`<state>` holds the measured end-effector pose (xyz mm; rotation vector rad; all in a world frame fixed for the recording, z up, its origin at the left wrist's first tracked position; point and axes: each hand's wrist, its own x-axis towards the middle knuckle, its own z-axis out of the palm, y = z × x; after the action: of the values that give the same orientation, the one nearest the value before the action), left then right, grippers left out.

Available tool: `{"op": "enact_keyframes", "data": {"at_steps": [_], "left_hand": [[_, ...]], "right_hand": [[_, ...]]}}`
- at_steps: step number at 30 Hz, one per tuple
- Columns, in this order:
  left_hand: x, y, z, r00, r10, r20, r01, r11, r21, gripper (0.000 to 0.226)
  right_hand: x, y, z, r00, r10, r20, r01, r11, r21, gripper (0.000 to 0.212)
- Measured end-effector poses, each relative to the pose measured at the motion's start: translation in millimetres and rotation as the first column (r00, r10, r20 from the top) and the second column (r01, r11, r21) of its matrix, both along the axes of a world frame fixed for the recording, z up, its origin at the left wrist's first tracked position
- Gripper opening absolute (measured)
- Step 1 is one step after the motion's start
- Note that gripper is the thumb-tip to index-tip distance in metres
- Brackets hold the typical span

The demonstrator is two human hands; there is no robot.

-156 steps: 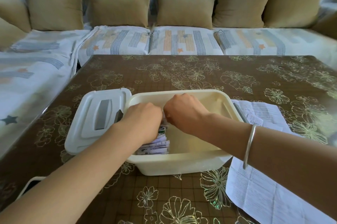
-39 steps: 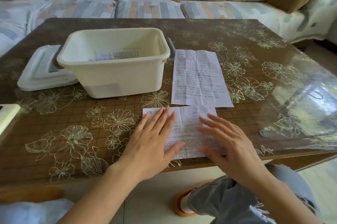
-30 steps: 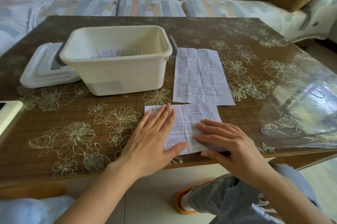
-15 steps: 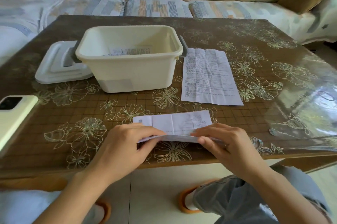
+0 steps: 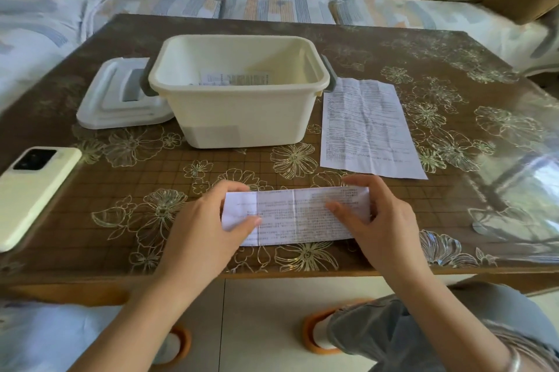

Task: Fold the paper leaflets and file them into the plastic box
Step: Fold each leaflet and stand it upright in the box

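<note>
Brown tabletop with gold flower outlines fills our view, and a sofa with tan cushions runs along its far side at 12 o'clock. Near the table's 6 o'clock edge we hold a folded leaflet, a long white strip with upright creases. Our left hand pinches its left end, thumb on top and fingers curled behind. Our right hand pinches the right end the same way.

At 11 o'clock from the strip stands the cream plastic box, open, with filed leaflets showing inside against its far wall. Its white lid lies touching it at the box's 9 o'clock. An unfolded leaflet lies flat just beside the box at its 3 o'clock. A pale phone lies camera-up at 9 o'clock.

All the sheets carry dense fine print, too small for us to read; we see no brand on the phone or the box.
</note>
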<state>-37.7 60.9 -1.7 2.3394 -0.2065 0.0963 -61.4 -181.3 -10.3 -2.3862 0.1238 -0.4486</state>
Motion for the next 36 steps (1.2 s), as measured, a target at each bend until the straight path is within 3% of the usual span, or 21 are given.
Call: {"op": "enact_keyframes", "data": {"at_steps": [4, 10, 13, 17, 19, 22, 29, 32, 36], "left_hand": [[-9, -6, -3, 0.994, 0.054, 0.094, -0.06, 0.996, 0.071, 0.055], [-12, -15, -10, 0.951, 0.08, 0.298, -0.151, 0.963, 0.222, 0.067], [-12, -12, -15, 0.918, 0.044, 0.394, -0.167, 0.944, 0.284, 0.055], [-17, -22, -18, 0.868, -0.032, 0.495, -0.159, 0.927, 0.339, 0.02], [-17, -27, -18, 0.86, -0.091, 0.503, -0.099, 0.936, 0.339, 0.024], [-18, -30, -17, 0.865, -0.192, 0.463, 0.038, 0.946, 0.321, 0.017], [-17, -33, -13, 0.841, -0.347, 0.415, 0.209, 0.916, 0.342, 0.016], [-10, -26, -12, 0.75, -0.47, 0.466, 0.288, 0.866, 0.409, 0.007], [6, -8, -12, 0.631, -0.576, 0.52, 0.306, 0.8, 0.515, 0.01]], "right_hand": [[-2, 10, -6, 0.995, -0.055, 0.085, 0.072, 0.972, -0.222, 0.042], [-1, 10, -9, 0.993, 0.015, 0.115, 0.026, 0.936, -0.35, 0.034], [3, 4, -9, 0.992, 0.059, 0.109, -0.006, 0.9, -0.436, 0.031], [8, 4, -2, 0.941, 0.327, 0.084, -0.225, 0.793, -0.566, 0.025], [8, 6, -2, 0.898, 0.439, 0.037, -0.353, 0.767, -0.536, 0.023], [7, 5, -5, 0.858, 0.504, -0.102, -0.495, 0.756, -0.428, 0.048], [7, 5, -3, 0.857, 0.508, -0.09, -0.493, 0.757, -0.429, 0.043], [2, 8, -2, 0.874, 0.481, -0.074, -0.457, 0.76, -0.461, 0.047], [-5, 6, 1, 0.877, 0.47, -0.103, -0.46, 0.755, -0.468, 0.067]]}}
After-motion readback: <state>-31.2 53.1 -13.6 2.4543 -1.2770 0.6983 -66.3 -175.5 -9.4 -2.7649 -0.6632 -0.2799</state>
